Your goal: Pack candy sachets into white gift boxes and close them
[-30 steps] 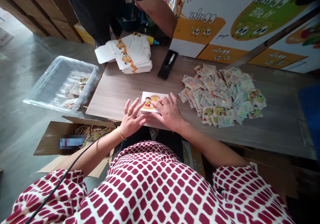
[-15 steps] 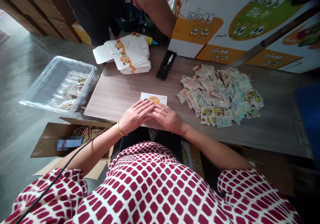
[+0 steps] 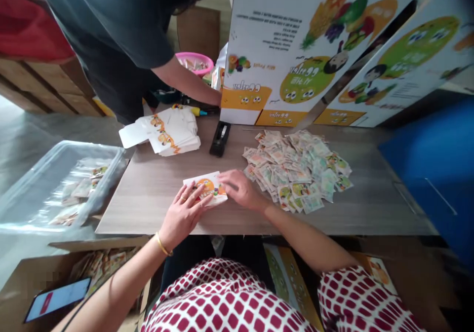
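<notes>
A small printed carton [image 3: 209, 183], white with an orange cartoon face, lies on the table in front of me. My left hand [image 3: 184, 209] rests on its left part, fingers spread and laid flat over the printed face. At the right end, my right hand [image 3: 241, 188] has its fingers and thumb around the carton's edge. Just beyond the right hand spreads a heap of small printed sachets [image 3: 296, 166]. Farther back, a black tape dispenser [image 3: 219, 139] stands beside a stack of flattened white cartons [image 3: 177, 132].
Tall printed boxes [image 3: 266, 75] line the table's back edge. At the left are a clear plastic tub [image 3: 107, 149] with sachets and an open cardboard box [image 3: 22, 277] with a phone [image 3: 59, 297]. A co-worker [image 3: 111, 36] leans in behind the table. Something blue [image 3: 437, 164] stands right.
My hands have moved apart from lying together over the carton. The right hand has shifted to its right end, and more of the printed face shows. The camera view has tilted up and turned right.
</notes>
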The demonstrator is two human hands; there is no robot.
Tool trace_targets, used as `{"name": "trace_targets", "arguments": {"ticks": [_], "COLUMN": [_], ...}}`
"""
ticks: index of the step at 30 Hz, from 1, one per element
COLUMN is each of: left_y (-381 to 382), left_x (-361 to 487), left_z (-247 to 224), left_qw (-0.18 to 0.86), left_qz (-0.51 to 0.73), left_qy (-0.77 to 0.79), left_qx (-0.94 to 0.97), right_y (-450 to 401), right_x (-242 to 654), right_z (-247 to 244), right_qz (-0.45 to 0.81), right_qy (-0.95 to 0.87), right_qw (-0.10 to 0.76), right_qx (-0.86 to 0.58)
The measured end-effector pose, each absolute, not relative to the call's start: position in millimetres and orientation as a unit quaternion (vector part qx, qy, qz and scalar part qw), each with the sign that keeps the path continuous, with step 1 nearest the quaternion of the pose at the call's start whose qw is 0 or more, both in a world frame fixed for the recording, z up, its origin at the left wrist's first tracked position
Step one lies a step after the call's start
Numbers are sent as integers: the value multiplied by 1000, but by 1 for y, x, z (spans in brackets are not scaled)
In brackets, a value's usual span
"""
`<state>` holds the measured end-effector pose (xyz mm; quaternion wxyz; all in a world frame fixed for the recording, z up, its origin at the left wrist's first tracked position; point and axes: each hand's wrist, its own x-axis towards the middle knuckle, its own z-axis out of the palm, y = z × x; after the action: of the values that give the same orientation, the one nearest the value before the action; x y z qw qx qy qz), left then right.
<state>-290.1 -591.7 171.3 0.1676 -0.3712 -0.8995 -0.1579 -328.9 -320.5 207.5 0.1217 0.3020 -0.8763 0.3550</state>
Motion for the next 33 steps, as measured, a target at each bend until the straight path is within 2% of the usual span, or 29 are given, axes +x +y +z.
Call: {"name": "trace_targets", "arguments": {"ticks": [3, 6, 8, 12, 15, 19, 23, 29, 31, 33], "left_y": [-591, -594, -596, -601, -606, -603, -586, -576, -578, -579], "left_x": [-282, -283, -287, -290, -288, -290, -301, -316, -317, -317], "left_z": [160, 158, 160, 164, 162, 158, 160, 165, 163, 160], "left_qw": [218, 234, 225, 200, 193, 200, 230, 243, 242, 251], "left_qz": [-167, -168, -159, -139, -140, -159, -194, -205, -209, -219], "left_qy": [-923, -938, -944, -947, -945, -943, -935, -925, -922, -916], "left_qx": [-269, -193, -180, -207, -223, -214, -185, -207, -218, -221], "right_y": [-320, -336, -358, -393, -385, -335, -302, -314, -322, -331], "right_x": [-389, -443, -466, -480, -476, -469, -473, -494, -501, -507], "right_z": [218, 213, 203, 181, 171, 175, 190, 213, 220, 229], "right_qz": [391, 394, 377, 343, 349, 452, 551, 551, 534, 519], "right_qy": [-901, -911, -916, -925, -926, -890, -829, -813, -827, -843], "right_qw": [150, 104, 76, 69, 72, 34, 19, -138, -128, -78], "right_qx": [116, -67, -117, -145, -121, -56, -91, -128, -120, -122]}}
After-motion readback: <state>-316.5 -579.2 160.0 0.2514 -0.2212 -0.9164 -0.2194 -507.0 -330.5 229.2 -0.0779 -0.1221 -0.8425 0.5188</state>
